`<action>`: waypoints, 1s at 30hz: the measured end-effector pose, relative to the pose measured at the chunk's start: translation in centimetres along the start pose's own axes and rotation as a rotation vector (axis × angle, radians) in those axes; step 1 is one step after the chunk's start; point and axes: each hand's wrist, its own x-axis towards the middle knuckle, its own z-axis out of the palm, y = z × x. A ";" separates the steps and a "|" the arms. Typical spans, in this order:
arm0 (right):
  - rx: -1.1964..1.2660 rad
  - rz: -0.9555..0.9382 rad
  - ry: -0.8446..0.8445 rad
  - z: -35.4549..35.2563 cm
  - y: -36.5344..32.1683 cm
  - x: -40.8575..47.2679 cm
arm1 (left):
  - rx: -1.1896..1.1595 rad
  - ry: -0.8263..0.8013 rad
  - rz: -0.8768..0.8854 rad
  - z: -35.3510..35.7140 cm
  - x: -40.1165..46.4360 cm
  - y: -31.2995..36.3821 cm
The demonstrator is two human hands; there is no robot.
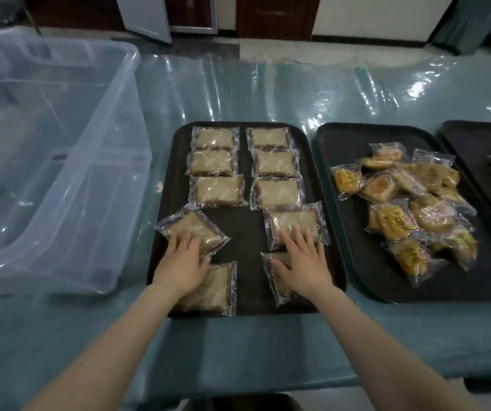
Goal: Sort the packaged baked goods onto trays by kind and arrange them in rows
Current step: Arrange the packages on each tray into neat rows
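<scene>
We're squaring up the fourth row on the near tray [161, 262], and the trick is to slide flat, not lift: turn the skewed packet [192, 229] until its edges run parallel with the three tidy rows above. Our left hand [183, 262] rests flat on that tilted packet, fingers straight, gripping nothing. Our right hand [303, 259] lies flat too, fingertips on the right-column packet [296, 222]. Two more packets wait under our wrists. The yellow pastries [407, 203] sit heaped on the middle tray [342, 143].

Glossy clear wrappers [218, 191]; matt black plastic tray [245, 232].
</scene>
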 end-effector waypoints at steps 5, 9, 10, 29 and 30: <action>-0.132 -0.072 0.084 0.7 -0.8 -0.2 | 0.229 -0.029 0.058 2.1 0.1 3.5; -0.097 -0.101 0.179 0.6 -0.6 0.0 | 0.255 0.001 0.148 2.2 0.8 3.3; -0.086 -0.097 0.193 0.4 -0.4 0.4 | 0.218 0.019 0.182 2.2 1.0 3.0; -0.123 -0.026 0.103 1.1 -0.1 2.8 | 0.261 0.033 0.204 1.3 10.1 0.6; -0.124 -0.025 0.104 1.2 -0.1 2.8 | 0.258 0.047 0.200 1.3 9.9 0.5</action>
